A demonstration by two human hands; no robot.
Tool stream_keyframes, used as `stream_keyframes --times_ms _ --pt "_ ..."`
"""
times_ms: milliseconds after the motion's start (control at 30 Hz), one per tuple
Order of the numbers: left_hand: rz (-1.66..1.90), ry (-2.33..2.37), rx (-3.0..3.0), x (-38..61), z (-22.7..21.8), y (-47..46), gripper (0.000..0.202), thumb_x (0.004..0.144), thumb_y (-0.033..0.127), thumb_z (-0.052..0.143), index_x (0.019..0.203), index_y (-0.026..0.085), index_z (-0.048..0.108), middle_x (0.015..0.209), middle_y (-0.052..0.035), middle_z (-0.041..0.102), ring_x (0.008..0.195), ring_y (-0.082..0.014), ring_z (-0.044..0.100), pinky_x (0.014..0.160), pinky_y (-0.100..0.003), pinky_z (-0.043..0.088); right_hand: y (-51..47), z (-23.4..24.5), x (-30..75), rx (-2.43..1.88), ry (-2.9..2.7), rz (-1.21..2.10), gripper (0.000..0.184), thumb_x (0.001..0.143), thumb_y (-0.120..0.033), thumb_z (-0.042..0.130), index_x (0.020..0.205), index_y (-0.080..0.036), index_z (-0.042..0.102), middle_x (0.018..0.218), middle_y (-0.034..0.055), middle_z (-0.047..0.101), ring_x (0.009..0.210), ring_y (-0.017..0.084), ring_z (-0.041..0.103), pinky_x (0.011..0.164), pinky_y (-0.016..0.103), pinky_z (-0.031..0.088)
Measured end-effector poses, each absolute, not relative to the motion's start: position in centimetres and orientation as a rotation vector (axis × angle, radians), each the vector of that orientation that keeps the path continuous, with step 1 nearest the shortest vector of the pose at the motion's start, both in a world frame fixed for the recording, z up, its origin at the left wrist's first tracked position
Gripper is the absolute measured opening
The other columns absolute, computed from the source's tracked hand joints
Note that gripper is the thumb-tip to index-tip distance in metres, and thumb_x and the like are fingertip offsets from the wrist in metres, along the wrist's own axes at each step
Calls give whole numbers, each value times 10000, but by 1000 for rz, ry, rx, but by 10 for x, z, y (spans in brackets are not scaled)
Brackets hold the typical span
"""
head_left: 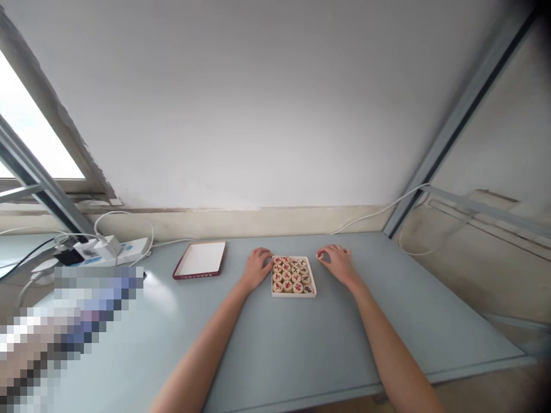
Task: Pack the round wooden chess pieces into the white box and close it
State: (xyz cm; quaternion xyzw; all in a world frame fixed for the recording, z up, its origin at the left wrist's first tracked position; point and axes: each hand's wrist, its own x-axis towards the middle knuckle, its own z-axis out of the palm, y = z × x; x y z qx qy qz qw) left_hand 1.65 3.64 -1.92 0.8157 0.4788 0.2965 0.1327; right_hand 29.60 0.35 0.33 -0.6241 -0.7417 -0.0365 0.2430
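Observation:
A small white box [294, 294] on the grey table [301, 344] holds several round wooden game pieces [291, 273] with red and black marks. My left hand [257, 265] rests against the box's left side, fingers curled on the table. My right hand [336, 261] lies to the right of the box and pinches one wooden piece [319, 256] between thumb and fingertips.
The box's dark red lid [200, 260] lies upside down to the left. A white power strip [103, 250] with plugs and cables sits at the far left. A white cable [379, 211] runs along the wall. The table's edges are near at the right and front.

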Motion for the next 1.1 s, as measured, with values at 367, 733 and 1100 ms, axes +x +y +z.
stream_keyframes --times_ms 367,733,1100 --pt "894 1373 2367 15 -21 35 254 842 330 442 998 201 595 1125 -61 535 1115 -200 415 972 -375 340 -9 26 264 -1307 -2163 489 254 798 -332 507 1014 -250 613 1043 39 579 948 194 511 856 319 382" --pt "922 1385 2371 16 -21 29 261 840 347 451 1013 213 593 1115 -52 528 1113 -195 401 976 -365 336 -7 17 256 -1272 -2277 1051 368 734 -478 558 1007 -251 655 1120 70 581 1008 251 528 855 331 424" --pt "896 1397 2370 15 -19 27 271 851 344 428 1024 210 589 1122 -53 522 1120 -198 396 980 -365 330 -5 17 259 -1357 -2231 893 332 704 -506 574 878 -234 655 1002 56 630 884 226 570 764 306 461"
